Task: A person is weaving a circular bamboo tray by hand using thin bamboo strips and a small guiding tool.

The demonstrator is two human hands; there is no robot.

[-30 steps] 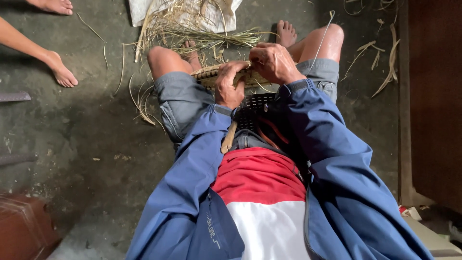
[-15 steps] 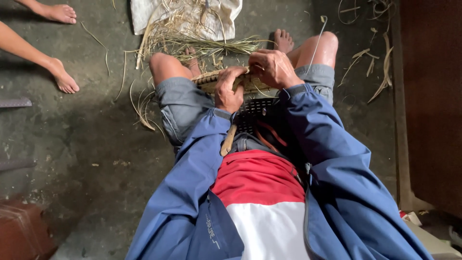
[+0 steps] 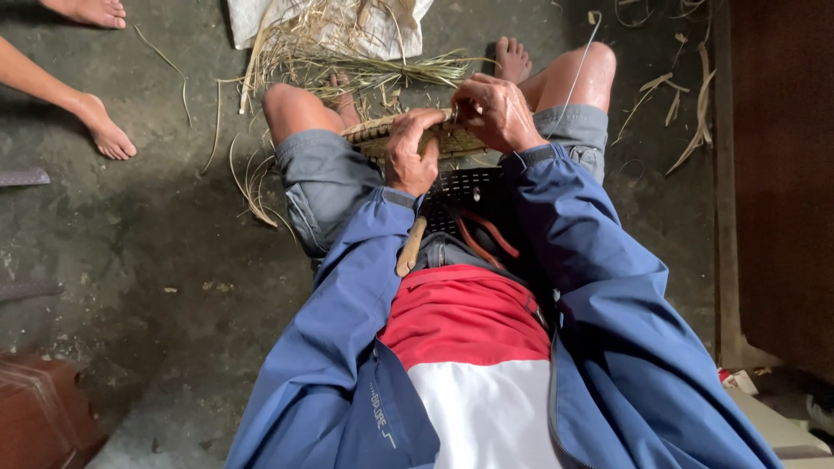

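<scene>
I sit with a flat woven straw piece (image 3: 375, 134) lying across my knees. My left hand (image 3: 410, 155) grips its near edge, fingers curled over the weave. My right hand (image 3: 497, 111) is closed on the weave's right part and pinches a thin pale strand (image 3: 577, 62) that runs up and to the right. Below the hands a black perforated seat (image 3: 469, 187) shows between my thighs. A wooden handle (image 3: 410, 248) pokes out at my waist.
A bundle of dry straw (image 3: 347, 52) lies on a white cloth (image 3: 393, 24) ahead of my feet. Another person's bare feet (image 3: 102, 128) rest at the upper left. Loose straw scraps (image 3: 669, 104) litter the concrete floor. A dark wooden wall (image 3: 782, 174) stands on the right.
Both hands stay on the woven piece; the right hand has shifted slightly over the weave. The view has tilted a little.
</scene>
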